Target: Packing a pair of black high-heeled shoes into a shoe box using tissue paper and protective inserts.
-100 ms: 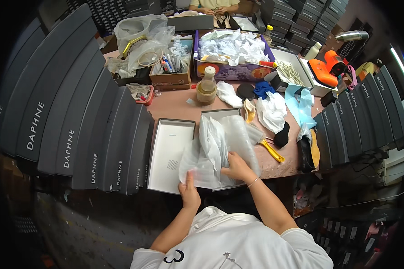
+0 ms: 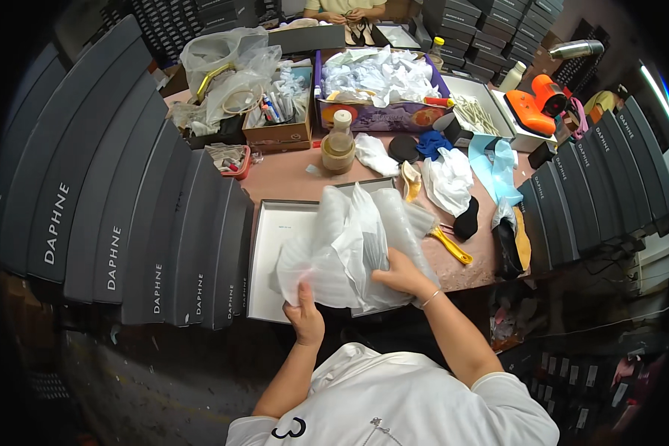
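A shoebox lies on the table before me, its white-lined half [image 2: 273,223] at the left. The other half sits to the right, mostly covered by packing sheets. My left hand [image 2: 305,318] grips the lower left corner of a translucent white foam sheet [image 2: 301,269], thumb on top. My right hand [image 2: 405,275] is closed on the white tissue paper [image 2: 362,238] in the middle of the bundle, its fingertips partly hidden. A second fold of foam [image 2: 403,223] lies right of the tissue. Whatever is under the sheets is hidden.
Dark shoeboxes stand in rows at left [image 2: 134,223] and right [image 2: 583,178]. Beyond the work stand a pump bottle [image 2: 339,149] and a purple carton [image 2: 383,119] of crumpled paper. A yellow-handled brush [image 2: 451,247] lies at right. Another person's hands [image 2: 346,16] work at the far side.
The left foam sheet has spread leftward over the white-lined box half, with my left hand moving slightly left. My right hand has shifted slightly right. The whole view has tilted a little.
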A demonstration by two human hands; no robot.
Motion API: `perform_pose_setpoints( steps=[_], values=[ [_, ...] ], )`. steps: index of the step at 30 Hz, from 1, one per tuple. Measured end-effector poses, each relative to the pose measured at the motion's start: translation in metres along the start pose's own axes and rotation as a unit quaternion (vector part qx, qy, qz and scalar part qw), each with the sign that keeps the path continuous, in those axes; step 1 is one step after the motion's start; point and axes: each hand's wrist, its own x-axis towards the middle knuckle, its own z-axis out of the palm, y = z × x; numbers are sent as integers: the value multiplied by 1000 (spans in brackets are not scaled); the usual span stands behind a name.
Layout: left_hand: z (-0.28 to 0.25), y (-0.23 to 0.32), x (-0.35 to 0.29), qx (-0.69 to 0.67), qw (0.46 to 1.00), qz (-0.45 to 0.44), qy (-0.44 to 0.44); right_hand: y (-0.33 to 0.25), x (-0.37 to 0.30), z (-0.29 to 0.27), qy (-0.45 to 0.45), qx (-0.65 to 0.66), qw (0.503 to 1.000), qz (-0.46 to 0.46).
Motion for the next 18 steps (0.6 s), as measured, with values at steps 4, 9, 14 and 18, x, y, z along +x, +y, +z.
perform_pose_setpoints(
  steps=[4, 9, 14, 18],
  values=[
    [15, 16, -4, 216, 922, 205, -247, -20, -2, 7, -42, 11, 998, -33],
    [31, 17, 5, 214, 852, 264, -397, 11, -12, 20, 49, -179, 964, -188],
    [39, 9, 40, 281, 938, 134, -152, -33, -76, -84, 239, -132, 962, -12],
    [94, -20, 71, 514, 679, 288, -437, 27, -68, -65, 215, 370, 901, 76]
  ],
)
